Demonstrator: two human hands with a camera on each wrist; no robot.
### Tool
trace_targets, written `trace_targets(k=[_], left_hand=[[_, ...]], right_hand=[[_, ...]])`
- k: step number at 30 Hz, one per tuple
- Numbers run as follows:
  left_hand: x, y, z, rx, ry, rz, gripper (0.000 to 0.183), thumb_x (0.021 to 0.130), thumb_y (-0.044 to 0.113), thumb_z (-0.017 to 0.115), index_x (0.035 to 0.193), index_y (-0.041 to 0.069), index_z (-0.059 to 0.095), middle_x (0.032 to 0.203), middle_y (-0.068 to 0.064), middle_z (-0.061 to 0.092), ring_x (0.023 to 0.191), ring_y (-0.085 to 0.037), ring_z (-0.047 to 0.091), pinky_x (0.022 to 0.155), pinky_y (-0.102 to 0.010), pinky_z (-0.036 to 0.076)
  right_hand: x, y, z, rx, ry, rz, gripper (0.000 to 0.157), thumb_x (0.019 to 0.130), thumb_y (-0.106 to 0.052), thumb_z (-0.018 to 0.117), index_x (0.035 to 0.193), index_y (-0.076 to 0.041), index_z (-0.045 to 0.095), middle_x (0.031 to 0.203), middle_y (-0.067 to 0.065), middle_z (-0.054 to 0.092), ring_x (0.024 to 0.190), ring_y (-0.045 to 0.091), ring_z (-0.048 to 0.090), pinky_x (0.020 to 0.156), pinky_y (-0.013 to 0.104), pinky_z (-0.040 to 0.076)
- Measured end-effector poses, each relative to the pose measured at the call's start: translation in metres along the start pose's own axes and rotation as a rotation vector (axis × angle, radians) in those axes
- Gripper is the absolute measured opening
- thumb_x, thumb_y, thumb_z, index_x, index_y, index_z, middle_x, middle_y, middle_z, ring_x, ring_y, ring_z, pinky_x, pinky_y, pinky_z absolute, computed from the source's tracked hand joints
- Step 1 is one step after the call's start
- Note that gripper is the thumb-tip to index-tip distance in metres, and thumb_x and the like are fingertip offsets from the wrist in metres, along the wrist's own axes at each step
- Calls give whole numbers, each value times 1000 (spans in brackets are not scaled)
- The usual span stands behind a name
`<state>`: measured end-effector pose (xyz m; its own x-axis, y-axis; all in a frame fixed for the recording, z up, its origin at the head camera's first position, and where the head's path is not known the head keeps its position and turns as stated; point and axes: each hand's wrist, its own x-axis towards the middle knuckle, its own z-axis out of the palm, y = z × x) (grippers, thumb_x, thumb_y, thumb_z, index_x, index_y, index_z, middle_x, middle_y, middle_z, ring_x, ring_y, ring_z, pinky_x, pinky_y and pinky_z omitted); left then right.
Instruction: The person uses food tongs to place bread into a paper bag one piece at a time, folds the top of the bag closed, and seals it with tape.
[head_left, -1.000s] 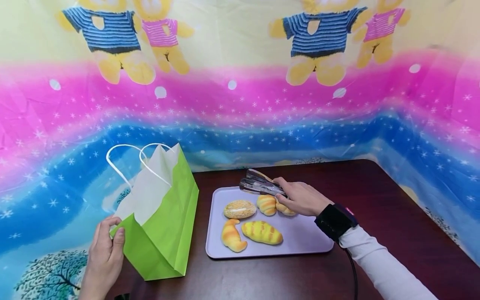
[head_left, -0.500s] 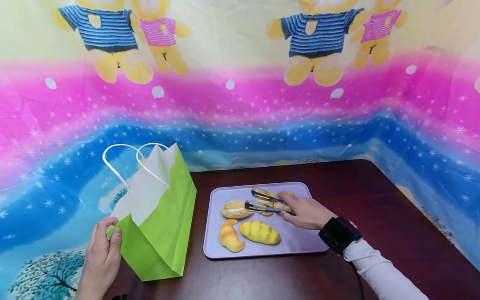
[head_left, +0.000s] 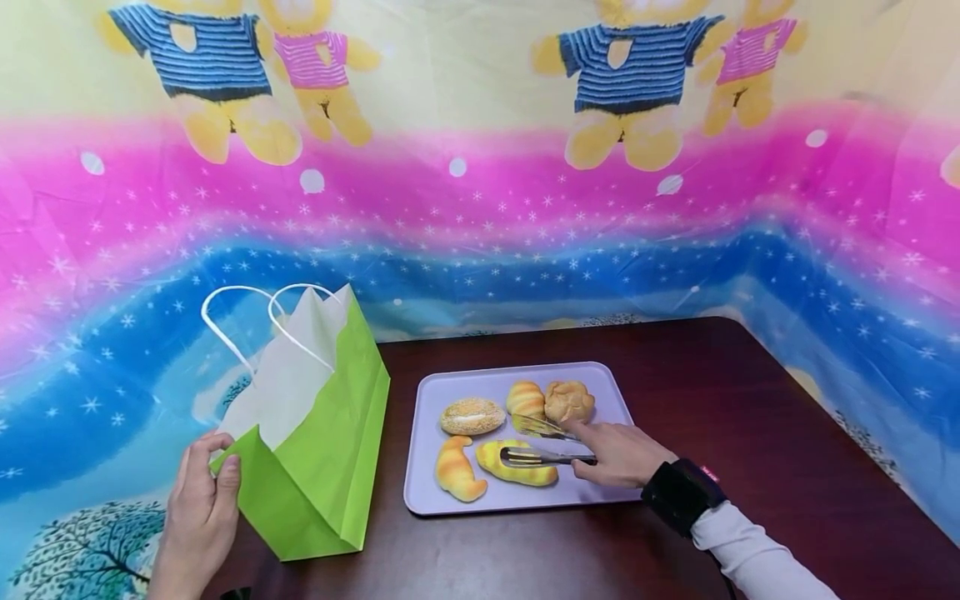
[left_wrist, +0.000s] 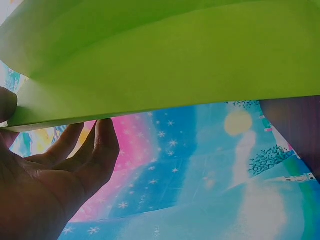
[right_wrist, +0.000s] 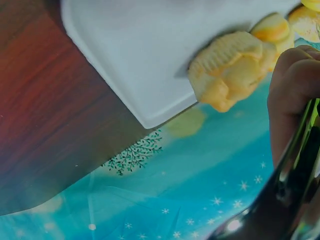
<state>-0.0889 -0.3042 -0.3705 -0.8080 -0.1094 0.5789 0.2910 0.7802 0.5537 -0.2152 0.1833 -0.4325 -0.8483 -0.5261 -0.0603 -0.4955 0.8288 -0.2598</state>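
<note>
My left hand pinches the near corner of the rim of a green paper bag with white handles; in the left wrist view its thumb and fingers lie at the bag's edge. In my right hand is a pair of metal tongs, its two arms spread. One arm lies over a yellow striped bread, the other near a small striped roll. Whether the tongs touch the bread I cannot tell. A round brown bun sits just beyond the right hand, and shows in the right wrist view as well.
A pale lilac tray carries the breads, among them a seeded bun and a curved croissant. It stands on a dark wood table, right of the bag. A printed cloth hangs behind and at both sides.
My right hand has brought the tongs from above the tray's far side down and nearer, over the yellow bread; the tongs' arms have spread. The left hand stays on the bag.
</note>
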Motion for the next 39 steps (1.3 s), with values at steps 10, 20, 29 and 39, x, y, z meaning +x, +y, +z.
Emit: trace_targets(k=[10, 20, 29, 39], left_hand=[[0, -1, 0, -10, 3, 5, 24, 108, 5, 33, 125, -10, 38, 133, -38, 35, 117, -65, 35, 86, -77, 28], [1, -3, -1, -5, -3, -1, 25, 108, 6, 31, 125, -10, 38, 132, -38, 34, 117, -65, 34, 87, -78, 27], [0, -4, 0, -11, -2, 7, 25, 108, 5, 31, 125, -11, 37, 131, -38, 34, 118, -65, 33, 91, -78, 24], [-1, -4, 0, -23, 8, 24, 24, 108, 4, 32, 125, -11, 38, 131, -37, 34, 118, -65, 33, 90, -78, 24]], right_hand=[[-2, 0, 10, -19, -22, 6, 57, 90, -42, 63, 139, -16, 52, 116, 4, 67, 94, 14, 62, 82, 45, 51], [0, -1, 18, -54, -12, 0, 58, 86, -41, 66, 139, -19, 54, 112, 4, 68, 93, 17, 63, 79, 45, 51], [0, 0, 21, -56, -15, 7, 53, 88, -38, 64, 138, -21, 55, 109, 0, 68, 83, 9, 58, 74, 40, 50], [2, 0, 24, -64, -42, 27, 49, 90, -37, 62, 136, -23, 55, 106, -4, 68, 75, 6, 52, 72, 37, 49]])
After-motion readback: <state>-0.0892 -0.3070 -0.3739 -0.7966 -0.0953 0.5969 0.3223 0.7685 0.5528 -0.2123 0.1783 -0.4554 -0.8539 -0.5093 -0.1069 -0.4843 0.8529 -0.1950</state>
